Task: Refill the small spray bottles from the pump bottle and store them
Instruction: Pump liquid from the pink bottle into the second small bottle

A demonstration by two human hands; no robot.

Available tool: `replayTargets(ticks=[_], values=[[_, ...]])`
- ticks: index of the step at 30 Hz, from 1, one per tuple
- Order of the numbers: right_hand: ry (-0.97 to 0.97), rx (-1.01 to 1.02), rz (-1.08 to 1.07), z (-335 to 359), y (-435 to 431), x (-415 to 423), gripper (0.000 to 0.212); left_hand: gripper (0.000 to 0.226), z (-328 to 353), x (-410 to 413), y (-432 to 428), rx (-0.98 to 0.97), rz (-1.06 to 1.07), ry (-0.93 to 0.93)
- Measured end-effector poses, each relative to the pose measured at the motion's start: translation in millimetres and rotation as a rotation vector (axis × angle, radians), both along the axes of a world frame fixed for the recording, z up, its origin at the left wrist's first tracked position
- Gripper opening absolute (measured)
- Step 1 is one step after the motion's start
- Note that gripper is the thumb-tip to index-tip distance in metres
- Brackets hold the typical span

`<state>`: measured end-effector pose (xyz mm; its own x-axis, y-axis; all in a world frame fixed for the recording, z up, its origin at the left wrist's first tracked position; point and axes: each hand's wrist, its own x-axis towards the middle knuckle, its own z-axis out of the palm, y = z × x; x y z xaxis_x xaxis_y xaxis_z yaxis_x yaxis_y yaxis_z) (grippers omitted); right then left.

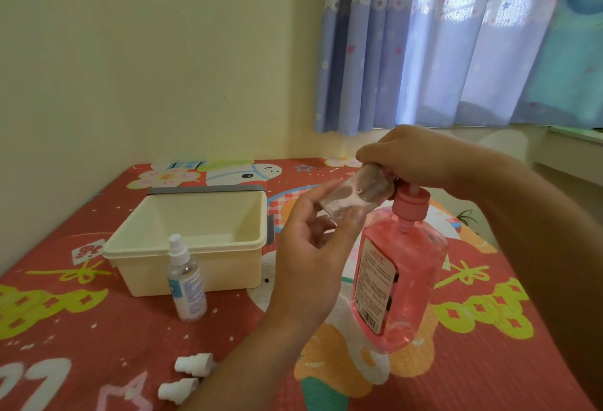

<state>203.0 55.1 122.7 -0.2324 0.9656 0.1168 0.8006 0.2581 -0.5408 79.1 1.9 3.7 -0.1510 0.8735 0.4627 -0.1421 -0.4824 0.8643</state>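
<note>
Head view: one camera, looking down on the mat (65, 329).
Left hand (310, 257): raised; fingers and thumb curled round the clear bottle (355, 195), gripping it.
Clear bottle: capless and tilted, with its mouth up by the pump (411, 201), under the right hand.
Right hand (421, 159): on top of the pump, fingers curled down over its head and closed on it.
Pump bottle (408, 273): pink liquid, label facing left, standing on the mat right of centre.
Spray bottle (186, 280): upright with its white top on, just in front of the bin.
Bin (195, 270): cream, open, left of the hands.
Caps (194, 364): two white spray tops lying on their sides near the lower edge, the second (178, 389) just below the first.
Backdrop: pale wall (130, 51), printed curtain (456, 45) upper right.
</note>
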Motion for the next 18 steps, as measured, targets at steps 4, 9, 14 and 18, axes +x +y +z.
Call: replayTargets(ticks=[4,9,14,18], values=[[0.01,0.025,-0.015,-4.1,-0.3,-0.4,0.039,0.032,-2.0,-0.7,1.1,0.004,-0.001,-0.01],[0.023,0.025,0.005,0.1,-1.1,-0.1,0.035,0.033,-0.9,-0.8,-0.6,0.007,-0.012,-0.008],[0.038,0.007,-0.013,-4.2,-0.2,-0.3,0.034,0.032,-3.0,-1.9,-1.2,0.016,-0.014,0.009],[0.065,0.003,0.004,-1.1,0.5,0.2,0.034,0.038,0.1,-1.5,-0.6,0.016,0.0,0.002]])
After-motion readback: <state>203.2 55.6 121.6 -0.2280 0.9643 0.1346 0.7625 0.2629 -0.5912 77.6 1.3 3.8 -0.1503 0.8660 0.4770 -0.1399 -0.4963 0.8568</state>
